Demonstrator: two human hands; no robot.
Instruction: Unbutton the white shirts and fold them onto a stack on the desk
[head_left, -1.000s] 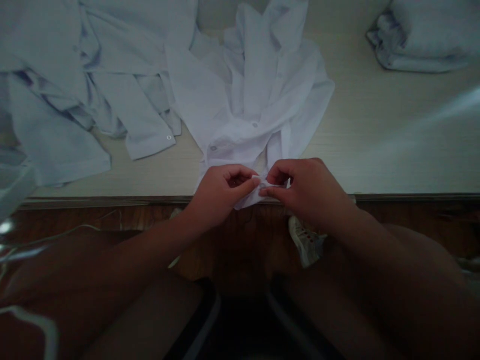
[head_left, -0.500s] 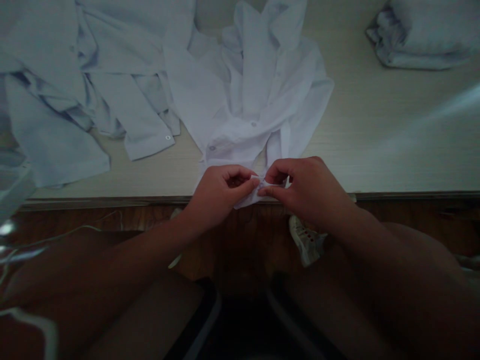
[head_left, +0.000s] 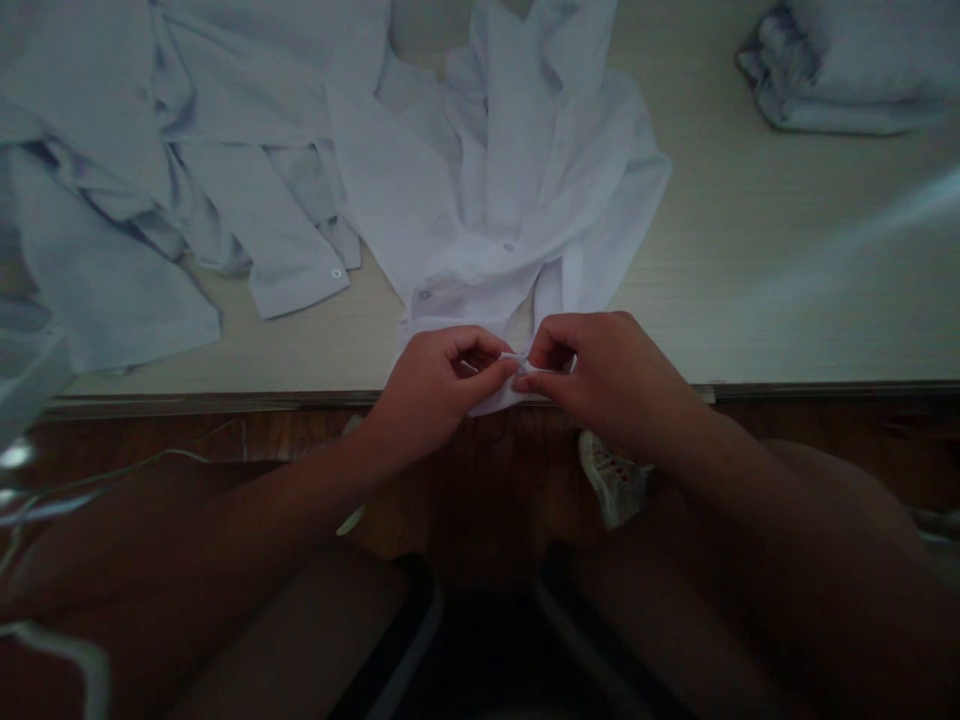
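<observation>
A white garment with snap buttons [head_left: 517, 200], which looks like a coat or shirt, lies loosely spread on the pale table in front of me. Its near edge is pinched between thumb and fingers of my left hand [head_left: 457, 375]. Close beside it, my right hand [head_left: 581, 360] pinches the same bit of cloth, the fingertips of both hands almost touching. The held part sits at the table's front edge and hangs slightly over it. Whatever lies between the fingertips is too small and dim to make out.
More white garments [head_left: 247, 100] are heaped at the left, one sleeve end showing a round snap. A folded white bundle [head_left: 862, 70] rests at the far right of the table [head_left: 787, 300]. Below the edge are a wooden floor, a light shoe [head_left: 611, 480] and a pale cable [head_left: 172, 455].
Both hands stay pinched on the cloth and have barely shifted; the right fingers sit slightly closer to the left. The view has moved very little.
</observation>
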